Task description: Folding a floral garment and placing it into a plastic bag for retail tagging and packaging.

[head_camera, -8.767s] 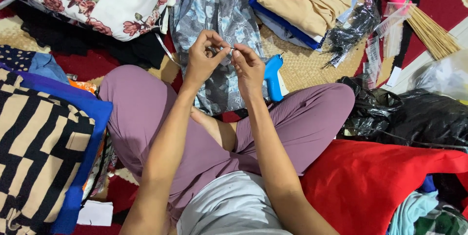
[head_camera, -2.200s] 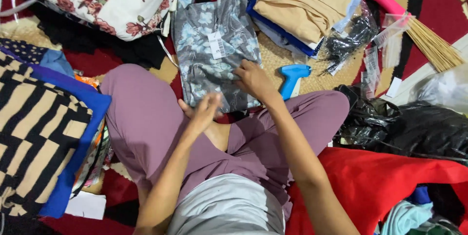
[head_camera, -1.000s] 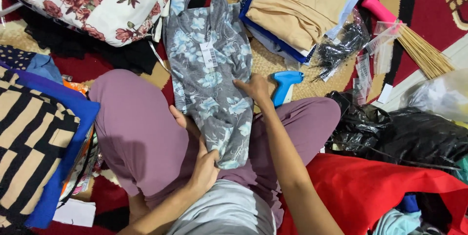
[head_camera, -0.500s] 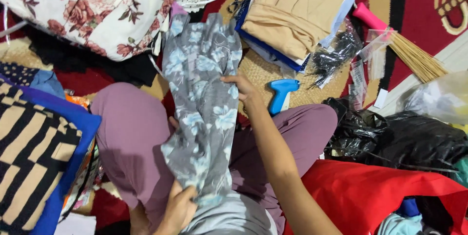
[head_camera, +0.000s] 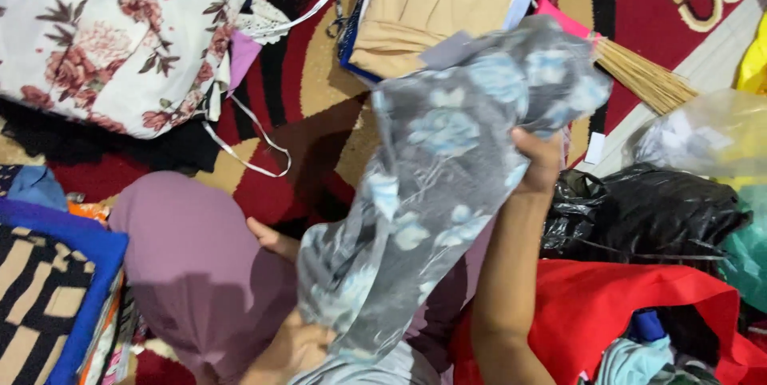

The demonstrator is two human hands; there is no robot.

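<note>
A grey garment with pale blue flowers (head_camera: 435,185) hangs lifted above my lap, blurred with motion. My right hand (head_camera: 539,160) grips its upper part, raised over toward the right side. My left hand (head_camera: 297,347) holds its lower end close to my body, mostly hidden under the cloth. A pale tag shows near the garment's top edge. My legs in mauve trousers (head_camera: 192,265) are crossed beneath it, with a bare foot (head_camera: 272,239) showing.
A white floral fabric (head_camera: 104,33) lies at the far left, a stack of tan and blue folded cloth (head_camera: 435,1) at the far middle. A straw broom (head_camera: 639,77) and black plastic bags (head_camera: 655,209) are right. Red fabric (head_camera: 623,305) lies near right, striped cushions (head_camera: 40,289) left.
Both hands picked the flowered garment up off the floor and swung it up and to the right. The blue tagging gun is now hidden behind it. The camera view shifted right.
</note>
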